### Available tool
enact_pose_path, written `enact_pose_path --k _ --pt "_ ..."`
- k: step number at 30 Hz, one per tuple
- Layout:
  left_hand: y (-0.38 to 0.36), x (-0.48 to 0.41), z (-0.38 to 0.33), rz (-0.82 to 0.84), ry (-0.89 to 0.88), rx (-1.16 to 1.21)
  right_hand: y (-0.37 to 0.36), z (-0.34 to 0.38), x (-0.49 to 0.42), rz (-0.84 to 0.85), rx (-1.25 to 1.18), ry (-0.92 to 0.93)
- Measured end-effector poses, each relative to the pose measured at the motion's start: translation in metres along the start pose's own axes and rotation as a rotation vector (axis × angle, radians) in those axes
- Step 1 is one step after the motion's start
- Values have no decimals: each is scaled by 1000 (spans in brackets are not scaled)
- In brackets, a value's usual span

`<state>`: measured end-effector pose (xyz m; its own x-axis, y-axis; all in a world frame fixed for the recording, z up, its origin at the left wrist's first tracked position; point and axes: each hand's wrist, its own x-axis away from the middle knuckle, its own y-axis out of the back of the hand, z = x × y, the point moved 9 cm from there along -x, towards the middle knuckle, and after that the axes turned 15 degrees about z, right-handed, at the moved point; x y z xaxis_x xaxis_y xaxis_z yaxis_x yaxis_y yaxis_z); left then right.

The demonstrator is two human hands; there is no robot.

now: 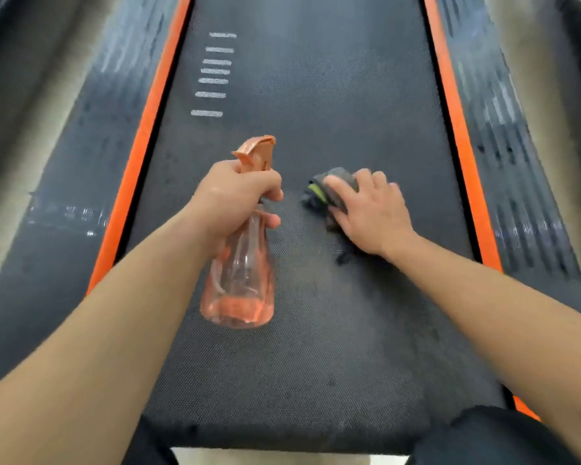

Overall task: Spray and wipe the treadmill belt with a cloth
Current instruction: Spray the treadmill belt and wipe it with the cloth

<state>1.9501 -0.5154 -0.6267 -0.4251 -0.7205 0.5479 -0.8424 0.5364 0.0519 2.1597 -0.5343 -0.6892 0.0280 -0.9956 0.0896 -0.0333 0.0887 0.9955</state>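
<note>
The left hand grips the neck of a translucent orange plastic spray bottle, its long axis running near to far, nozzle aimed at the far end. Just right of it, the right hand presses with straight fingers on a crumpled grey cloth with a green edge, lying mid-width on the dark textured treadmill belt. Orange side strips border the belt left and right; open belt stretches far ahead, past white dash markings.
</note>
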Motion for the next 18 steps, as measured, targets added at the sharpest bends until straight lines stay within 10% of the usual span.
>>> enact_pose_path --k 4,9,18 --pt "15 15 21 -31 20 32 -2 -14 -35 25 -97 -413" --pt "44 22 48 -141 83 126 -6 101 20 -98 30 39" --pt "70 10 51 -188 70 165 0 115 17 -141 -16 10"
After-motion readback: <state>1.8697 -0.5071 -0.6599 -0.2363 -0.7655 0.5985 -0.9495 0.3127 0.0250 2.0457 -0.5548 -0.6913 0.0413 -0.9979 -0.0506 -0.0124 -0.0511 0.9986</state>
